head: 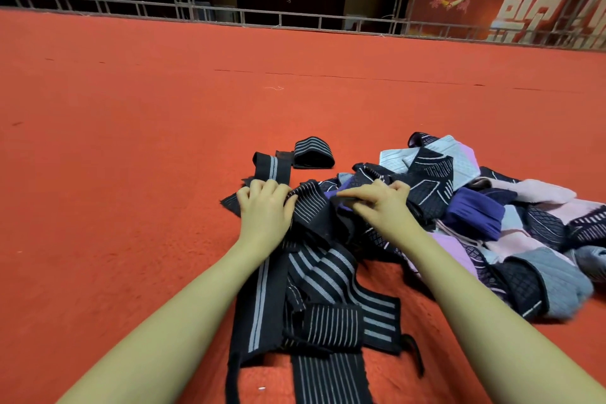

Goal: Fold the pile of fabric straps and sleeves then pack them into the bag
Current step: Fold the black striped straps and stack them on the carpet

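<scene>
Both hands work one black strap with thin pale stripes: the left hand [262, 207] has its fingers curled over the strap [308, 203] at its left end, and the right hand [380, 203] pinches a dark edge of it just beside, thumb against fingertips. Hands are near each other but apart, forearms reaching forward side by side. Between them the strap runs roughly left to right, so a fold would likely bring one hand toward the other. It lies at the left edge of the pile [475, 207] of purple, pink, grey and black sleeves on the red carpet [131, 141]. Beyond the left hand sits a folded striped strap [313, 154]. No bag is in view.
</scene>
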Action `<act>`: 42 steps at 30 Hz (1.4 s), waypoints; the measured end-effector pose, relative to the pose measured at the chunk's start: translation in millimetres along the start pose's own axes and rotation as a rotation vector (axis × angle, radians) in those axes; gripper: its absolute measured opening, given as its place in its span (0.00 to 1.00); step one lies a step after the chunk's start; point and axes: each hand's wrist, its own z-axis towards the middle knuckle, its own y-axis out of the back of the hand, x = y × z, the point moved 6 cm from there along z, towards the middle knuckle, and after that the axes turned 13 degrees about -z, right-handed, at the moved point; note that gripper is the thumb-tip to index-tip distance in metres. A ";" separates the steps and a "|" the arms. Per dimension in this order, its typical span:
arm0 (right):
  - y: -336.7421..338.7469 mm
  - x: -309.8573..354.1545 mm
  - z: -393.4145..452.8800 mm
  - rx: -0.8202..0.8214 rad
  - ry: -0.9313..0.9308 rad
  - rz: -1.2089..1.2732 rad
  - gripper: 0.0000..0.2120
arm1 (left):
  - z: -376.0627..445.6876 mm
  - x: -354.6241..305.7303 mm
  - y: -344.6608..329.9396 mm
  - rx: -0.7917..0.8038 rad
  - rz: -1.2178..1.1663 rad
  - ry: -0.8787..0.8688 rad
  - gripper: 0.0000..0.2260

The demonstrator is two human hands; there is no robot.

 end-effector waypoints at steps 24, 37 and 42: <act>71.6 -43.8 -7.7 -0.727 -0.389 -0.062 0.05 | 47.6 -51.0 23.1 -0.274 0.074 -0.152 0.10; 75.5 -110.8 -19.8 -0.785 -0.579 -0.103 0.08 | 14.6 -67.6 -85.8 0.865 -0.061 0.018 0.24; 67.7 -86.7 -5.1 -0.773 -0.366 -0.115 0.09 | 28.5 -69.9 -80.7 0.761 -0.055 -0.009 0.21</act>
